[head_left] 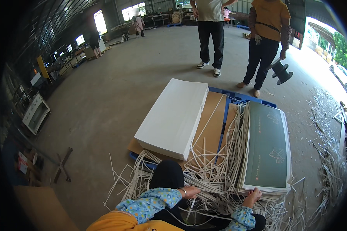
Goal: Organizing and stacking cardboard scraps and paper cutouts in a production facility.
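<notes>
A tall stack of green printed sheets with white line drawings lies at the right on the pallet. At its near edge is my right hand, its fingers closed on the white margin of the top sheets. My left hand is curled beside my knee, closed around thin off-white paper strips. More loose paper strips lie tangled between my hands and along the left side of the green stack. Both sleeves are blue and patterned.
A stack of blank white sheets stands left on the blue pallet, with brown cardboard beneath. Two people stand beyond it; one holds a dark spool. Strip scraps litter the right floor. A metal cross-shaped stand lies left.
</notes>
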A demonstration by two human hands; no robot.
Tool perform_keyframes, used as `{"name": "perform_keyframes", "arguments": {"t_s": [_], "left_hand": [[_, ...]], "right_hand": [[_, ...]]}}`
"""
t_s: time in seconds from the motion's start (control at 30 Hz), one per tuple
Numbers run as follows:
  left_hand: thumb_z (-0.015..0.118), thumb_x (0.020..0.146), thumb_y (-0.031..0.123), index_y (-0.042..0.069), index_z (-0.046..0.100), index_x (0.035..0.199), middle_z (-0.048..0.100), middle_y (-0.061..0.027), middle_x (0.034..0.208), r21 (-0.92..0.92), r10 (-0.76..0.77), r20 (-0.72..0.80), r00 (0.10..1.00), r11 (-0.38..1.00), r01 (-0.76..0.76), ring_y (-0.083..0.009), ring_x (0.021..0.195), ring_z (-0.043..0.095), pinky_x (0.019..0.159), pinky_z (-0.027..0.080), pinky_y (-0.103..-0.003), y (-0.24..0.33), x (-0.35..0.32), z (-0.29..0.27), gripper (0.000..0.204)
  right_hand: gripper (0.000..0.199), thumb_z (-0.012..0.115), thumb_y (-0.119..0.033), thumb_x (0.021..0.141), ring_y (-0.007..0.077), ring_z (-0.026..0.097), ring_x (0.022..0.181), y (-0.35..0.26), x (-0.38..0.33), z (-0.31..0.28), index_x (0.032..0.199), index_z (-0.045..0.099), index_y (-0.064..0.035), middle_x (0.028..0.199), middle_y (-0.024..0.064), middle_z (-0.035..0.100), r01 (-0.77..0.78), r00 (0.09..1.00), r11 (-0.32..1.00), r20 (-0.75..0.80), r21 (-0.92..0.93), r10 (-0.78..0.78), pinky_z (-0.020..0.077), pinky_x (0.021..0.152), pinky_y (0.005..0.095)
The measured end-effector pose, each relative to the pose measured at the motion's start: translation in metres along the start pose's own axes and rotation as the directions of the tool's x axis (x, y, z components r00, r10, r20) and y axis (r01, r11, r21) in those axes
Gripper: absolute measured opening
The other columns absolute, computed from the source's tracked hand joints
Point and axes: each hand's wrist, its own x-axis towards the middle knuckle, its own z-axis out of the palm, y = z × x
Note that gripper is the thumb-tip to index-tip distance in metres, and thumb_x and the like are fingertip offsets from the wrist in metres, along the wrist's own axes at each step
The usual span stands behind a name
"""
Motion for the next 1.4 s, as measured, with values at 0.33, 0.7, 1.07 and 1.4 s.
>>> {"name": "perform_keyframes", "arguments": {"t_s": [0.33,0.7,1.07,1.4], "left_hand": [[0.058,0.078,0.022,0.008,0.05,0.107,0.054,-0.0131,0.101,0.029,0.025,-0.017,1.0,0.999,-0.024,-0.0307,0.097,0.053,0.08,0.042,-0.04,0.002,0.008,0.009,0.034],[0.057,0.078,0.023,0.008,0.048,0.112,0.052,-0.0125,0.106,0.007,0.033,0.028,0.999,0.999,-0.033,-0.0304,0.102,0.05,0.085,0.04,-0.04,0.003,0.006,0.009,0.038],[0.059,0.074,0.02,0.007,0.053,0.099,0.056,-0.0126,0.097,-0.028,0.046,-0.051,0.998,0.998,-0.048,-0.0316,0.096,0.053,0.079,0.042,-0.042,0.007,0.004,0.006,0.029],[0.058,0.074,0.019,0.007,0.052,0.101,0.055,-0.0135,0.099,-0.034,0.042,-0.058,0.997,0.998,-0.044,-0.0326,0.097,0.052,0.08,0.042,-0.043,0.006,0.003,0.006,0.03]], "right_hand": [[0.017,0.049,-0.012,0.083,0.0156,0.049,0.071,0.003,0.004,-0.002,0.097,0.041,-0.0052,0.086,0.006,0.049,0.038,0.999,0.999,-0.001,0.018,-0.038,0.0388,0.055,0.0278],[0.021,0.048,-0.014,0.084,0.0192,0.051,0.081,-0.005,-0.009,0.0,0.1,0.039,-0.0036,0.092,0.0077,0.047,0.017,0.999,1.0,0.034,-0.006,-0.017,0.0403,0.065,0.0325],[0.018,0.049,-0.013,0.084,0.0157,0.046,0.073,-0.003,-0.008,0.002,0.097,0.04,-0.0053,0.086,0.0056,0.046,0.035,0.999,0.999,0.022,0.003,-0.035,0.0386,0.063,0.0304],[0.017,0.051,-0.013,0.084,0.0156,0.046,0.075,-0.001,-0.006,0.001,0.095,0.04,-0.0062,0.085,0.0049,0.047,0.044,0.999,0.999,0.031,0.009,-0.044,0.0384,0.065,0.0297]]}}
